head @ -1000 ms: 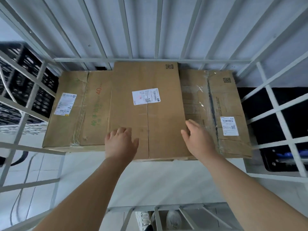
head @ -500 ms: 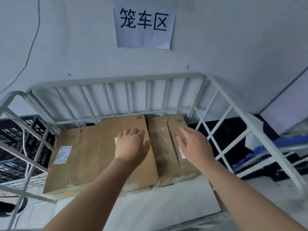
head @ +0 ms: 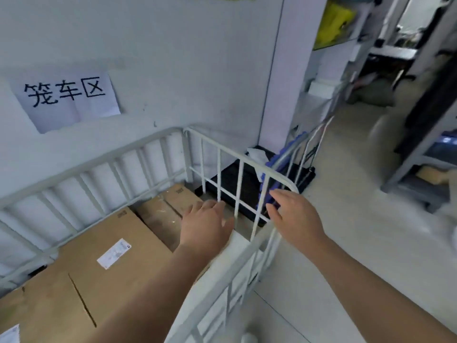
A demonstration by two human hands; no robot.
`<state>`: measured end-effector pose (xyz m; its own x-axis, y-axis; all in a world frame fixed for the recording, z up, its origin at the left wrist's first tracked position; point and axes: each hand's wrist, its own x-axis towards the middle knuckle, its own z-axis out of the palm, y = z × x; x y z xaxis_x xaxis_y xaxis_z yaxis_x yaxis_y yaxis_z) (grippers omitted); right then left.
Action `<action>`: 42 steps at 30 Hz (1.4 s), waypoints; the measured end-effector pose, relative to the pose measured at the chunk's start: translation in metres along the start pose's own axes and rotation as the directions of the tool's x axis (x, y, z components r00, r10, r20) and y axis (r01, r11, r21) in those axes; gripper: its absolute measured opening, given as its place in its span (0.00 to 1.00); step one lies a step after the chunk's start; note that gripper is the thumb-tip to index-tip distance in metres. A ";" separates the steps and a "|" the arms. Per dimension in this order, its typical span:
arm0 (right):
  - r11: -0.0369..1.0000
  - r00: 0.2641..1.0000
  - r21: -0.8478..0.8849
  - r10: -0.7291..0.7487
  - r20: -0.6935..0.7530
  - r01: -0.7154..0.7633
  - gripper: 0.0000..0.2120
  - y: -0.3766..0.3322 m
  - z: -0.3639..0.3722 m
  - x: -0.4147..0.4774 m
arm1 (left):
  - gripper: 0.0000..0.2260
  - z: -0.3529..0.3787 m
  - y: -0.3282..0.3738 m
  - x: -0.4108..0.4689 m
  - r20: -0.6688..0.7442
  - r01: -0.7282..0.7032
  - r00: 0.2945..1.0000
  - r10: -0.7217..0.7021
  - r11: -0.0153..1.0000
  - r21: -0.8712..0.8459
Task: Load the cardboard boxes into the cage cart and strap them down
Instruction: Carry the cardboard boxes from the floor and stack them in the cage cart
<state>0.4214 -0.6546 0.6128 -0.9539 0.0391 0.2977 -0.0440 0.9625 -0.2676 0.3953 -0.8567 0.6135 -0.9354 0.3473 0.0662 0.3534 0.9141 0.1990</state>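
Cardboard boxes [head: 111,243] lie in the cage cart [head: 237,160], now lower left as my view swung right. Left hand [head: 205,226] and right hand [head: 294,216] hover mid-frame, fingers loosely spread, holding nothing.

Brown cardboard boxes [head: 99,256] flat inside white cage cart [head: 237,164], apparently unstrapped.

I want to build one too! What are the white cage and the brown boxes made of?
Cage: probably metal tube painted glossy white, judging by the thin, round, straight bars joined in a grid.
Boxes: brown cardboard, dull finish, with a flap seam and a stuck-on paper label. One has shiny clear tape, likely plastic.
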 end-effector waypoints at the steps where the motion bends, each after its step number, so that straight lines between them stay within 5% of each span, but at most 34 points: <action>1: 0.998 0.998 -0.011 0.054 -0.006 -0.055 0.14 0.010 -0.010 -0.020 | 0.19 0.001 0.016 -0.005 0.010 -0.050 0.999 0.050 0.999 -0.007; 9: 0.875 0.873 -0.076 0.463 -0.154 -0.477 0.16 0.086 -0.086 -0.196 | 0.21 0.024 0.171 -0.050 0.089 -0.456 0.883 0.460 0.888 -0.061; 17: 0.639 0.632 -0.095 0.710 -0.310 -0.764 0.12 0.156 -0.147 -0.366 | 0.22 0.059 0.340 -0.122 0.152 -0.752 0.641 0.753 0.655 -0.072; 19: 0.574 0.569 -0.076 0.768 -0.295 -0.815 0.18 0.173 -0.160 -0.410 | 0.21 0.069 0.382 -0.146 0.163 -0.808 0.571 0.805 0.586 -0.060; 24: 0.436 0.436 -0.077 0.837 -0.331 -0.896 0.11 0.222 -0.188 -0.516 | 0.20 0.102 0.483 -0.209 0.175 -0.878 0.442 0.880 0.464 -0.114; 28: 0.341 0.355 -0.101 0.888 -0.290 -0.935 0.16 0.254 -0.206 -0.582 | 0.18 0.130 0.546 -0.251 0.205 -0.896 0.376 0.904 0.411 -0.167; 36: 0.184 0.190 -0.045 0.937 -0.295 -0.982 0.13 0.324 -0.216 -0.662 | 0.16 0.191 0.645 -0.276 0.257 -0.914 0.295 0.920 0.350 -0.206; 42: 0.144 0.128 0.029 0.941 -0.312 -0.989 0.25 0.409 -0.200 -0.688 | 0.18 0.258 0.720 -0.256 0.365 -0.914 0.276 0.889 0.361 -0.186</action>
<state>1.1186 -0.2344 0.4819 -0.0708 0.9949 0.0723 0.9284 0.0923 -0.3599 0.8917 -0.2335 0.4878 0.0588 0.9851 -0.1617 0.9807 -0.0268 0.1935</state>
